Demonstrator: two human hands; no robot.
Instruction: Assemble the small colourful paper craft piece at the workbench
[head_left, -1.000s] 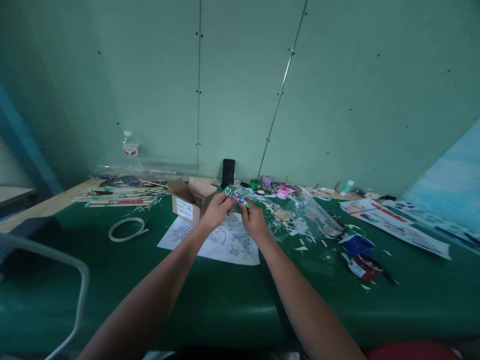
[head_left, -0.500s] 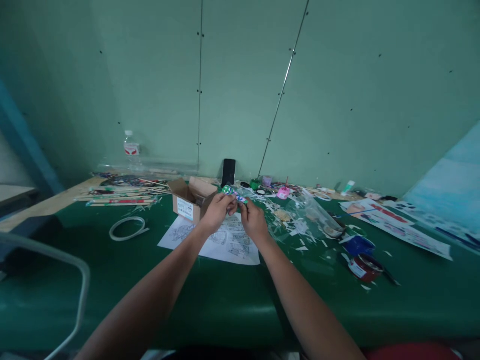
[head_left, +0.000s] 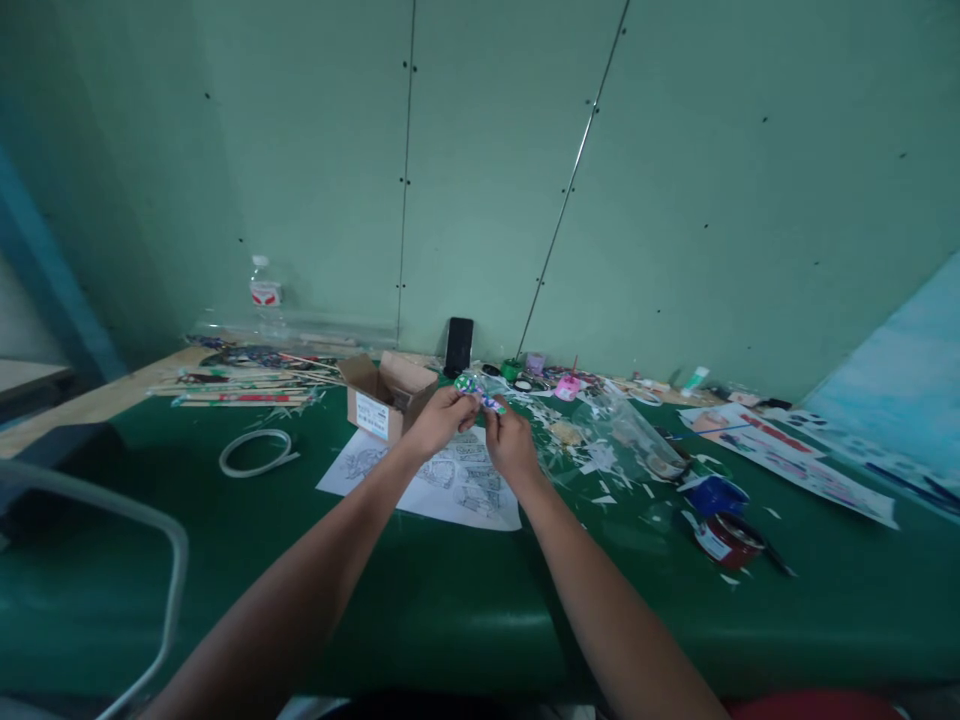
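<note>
Between my two hands is a small piece patterned in green, white and purple (head_left: 468,383); its exact kind is too small to make out. My left hand (head_left: 441,420) pinches it from the left, its fingers closed. My right hand (head_left: 513,442) grips its right end between thumb and fingers. Both hands are raised over a white sheet of line drawings (head_left: 420,490). Just left of my left hand stands an open cardboard box (head_left: 369,413).
Coiled white tubing (head_left: 259,453) and painted sticks (head_left: 240,390) lie at left. A phone (head_left: 458,346) leans on the wall. Paper scraps (head_left: 600,457), a pink paint pot (head_left: 568,387), a dark red jar (head_left: 729,541) and a painted sheet (head_left: 817,478) lie at right.
The patterned piece has turned slightly in my fingers and shifted a little to the right. Both hands keep their hold on it. The view has moved very slightly.
</note>
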